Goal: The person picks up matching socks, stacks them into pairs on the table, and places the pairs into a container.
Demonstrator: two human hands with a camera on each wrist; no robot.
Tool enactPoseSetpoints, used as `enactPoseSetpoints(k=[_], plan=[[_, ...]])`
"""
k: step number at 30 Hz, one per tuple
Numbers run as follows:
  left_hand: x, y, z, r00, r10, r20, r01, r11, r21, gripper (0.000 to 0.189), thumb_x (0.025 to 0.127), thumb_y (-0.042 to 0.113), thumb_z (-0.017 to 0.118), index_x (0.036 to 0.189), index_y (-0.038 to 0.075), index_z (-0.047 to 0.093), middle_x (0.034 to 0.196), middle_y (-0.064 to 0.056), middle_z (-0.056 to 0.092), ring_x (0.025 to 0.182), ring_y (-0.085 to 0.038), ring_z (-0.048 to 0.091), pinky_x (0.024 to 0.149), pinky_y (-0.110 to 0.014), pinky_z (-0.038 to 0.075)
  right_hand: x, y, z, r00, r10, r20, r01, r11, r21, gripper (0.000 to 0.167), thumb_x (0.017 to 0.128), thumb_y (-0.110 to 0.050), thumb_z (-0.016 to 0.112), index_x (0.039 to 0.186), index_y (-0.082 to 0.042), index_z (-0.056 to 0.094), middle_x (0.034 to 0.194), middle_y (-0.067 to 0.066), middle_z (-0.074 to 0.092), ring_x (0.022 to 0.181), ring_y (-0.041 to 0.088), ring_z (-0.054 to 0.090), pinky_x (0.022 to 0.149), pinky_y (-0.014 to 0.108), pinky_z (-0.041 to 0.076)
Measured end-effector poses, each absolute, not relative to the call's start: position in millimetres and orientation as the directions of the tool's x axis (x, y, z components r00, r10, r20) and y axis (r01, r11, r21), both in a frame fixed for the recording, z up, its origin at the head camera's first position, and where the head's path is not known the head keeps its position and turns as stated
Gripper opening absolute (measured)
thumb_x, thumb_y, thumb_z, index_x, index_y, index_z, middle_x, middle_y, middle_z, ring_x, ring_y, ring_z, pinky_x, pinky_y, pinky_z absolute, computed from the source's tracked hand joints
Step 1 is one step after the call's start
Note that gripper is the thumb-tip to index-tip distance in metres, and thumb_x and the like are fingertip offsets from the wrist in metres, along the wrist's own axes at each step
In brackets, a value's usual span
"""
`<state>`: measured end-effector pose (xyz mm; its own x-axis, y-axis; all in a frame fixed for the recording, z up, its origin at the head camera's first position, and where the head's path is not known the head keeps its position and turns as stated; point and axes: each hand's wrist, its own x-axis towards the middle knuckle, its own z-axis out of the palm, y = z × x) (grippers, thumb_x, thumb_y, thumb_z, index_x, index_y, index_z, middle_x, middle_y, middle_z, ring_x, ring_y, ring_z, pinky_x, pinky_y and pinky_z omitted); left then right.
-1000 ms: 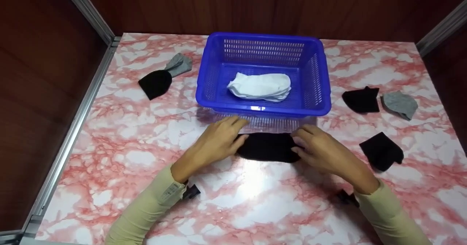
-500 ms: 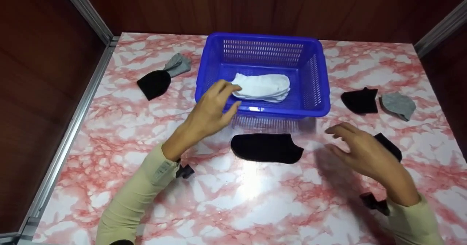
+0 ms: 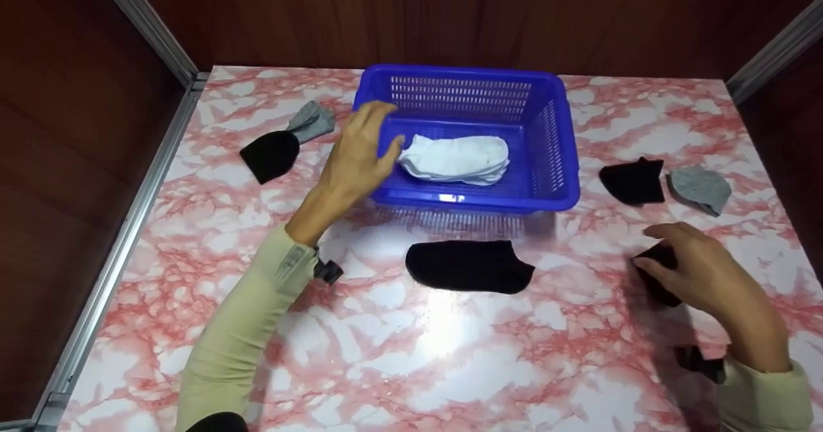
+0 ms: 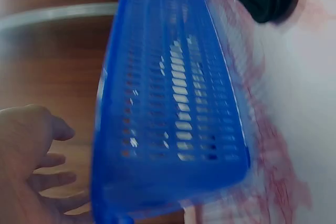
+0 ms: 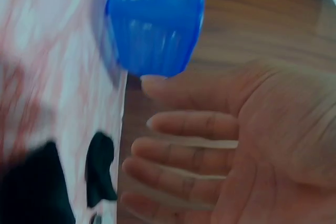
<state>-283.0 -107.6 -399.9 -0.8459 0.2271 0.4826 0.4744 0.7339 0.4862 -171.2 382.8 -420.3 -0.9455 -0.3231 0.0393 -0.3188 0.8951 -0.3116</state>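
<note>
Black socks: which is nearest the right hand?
The front-right black sock, partly hidden by the right hand; the other black socks lie clear of it.

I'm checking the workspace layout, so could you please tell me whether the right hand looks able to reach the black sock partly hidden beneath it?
Probably yes: the right hand holds nothing and hovers over that black sock, and I see nothing else between them.

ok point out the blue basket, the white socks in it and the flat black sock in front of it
Blue basket [image 3: 508,203]: head view, on its front rim
White socks [image 3: 455,155]: head view, middle of the stack's top
Flat black sock [image 3: 467,265]: head view, middle of it
</note>
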Motion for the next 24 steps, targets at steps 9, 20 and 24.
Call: enactPoseSetpoints(k=[9, 20, 24], plan=[[-311.6, -112.9, -408.9, -0.931, 0.102, 0.349, 0.282, 0.81, 0.514, 0.06, 0.1, 0.026, 0.067, 0.152, 0.0, 0.05, 0.165, -0.021, 0.039, 0.143, -0.048, 0.048, 0.12, -0.054, 0.043, -170.0, 413.6, -426.6, -0.958, -0.197, -0.211, -0.129, 0.946, -0.298, 0.063, 0.096, -0.018, 0.074, 0.139, 0.018, 0.046, 0.134, 0.048, 0.047, 0.116, 0.066, 0.05, 0.094, 0.077, 0.042], [-323.0, -122.5, -422.3, -0.964, 0.085, 0.254, 0.218, 0.8, 0.56, 0.064, 0.1, 0.015, 0.065, 0.155, -0.007, 0.041, 0.171, -0.024, 0.029, 0.149, -0.047, 0.042, 0.129, -0.054, 0.03, -174.6, 423.0, -433.7, -0.945, -0.159, -0.285, -0.078, 0.958, -0.274, 0.076, 0.095, -0.022, 0.076, 0.142, 0.024, 0.04, 0.138, 0.053, 0.041, 0.123, 0.07, 0.042, 0.101, 0.079, 0.038], [-323.4, -124.1, -424.5, -0.964, 0.09, 0.251, 0.225, 0.781, 0.583, 0.066, 0.1, 0.013, 0.064, 0.157, -0.008, 0.038, 0.17, -0.026, 0.029, 0.154, -0.042, 0.039, 0.131, -0.051, 0.027, -175.4, 423.3, -435.6, -0.93, -0.168, -0.326, -0.072, 0.955, -0.286, 0.086, 0.094, -0.027, 0.078, 0.146, 0.025, 0.035, 0.142, 0.053, 0.039, 0.127, 0.07, 0.04, 0.103, 0.079, 0.038]])
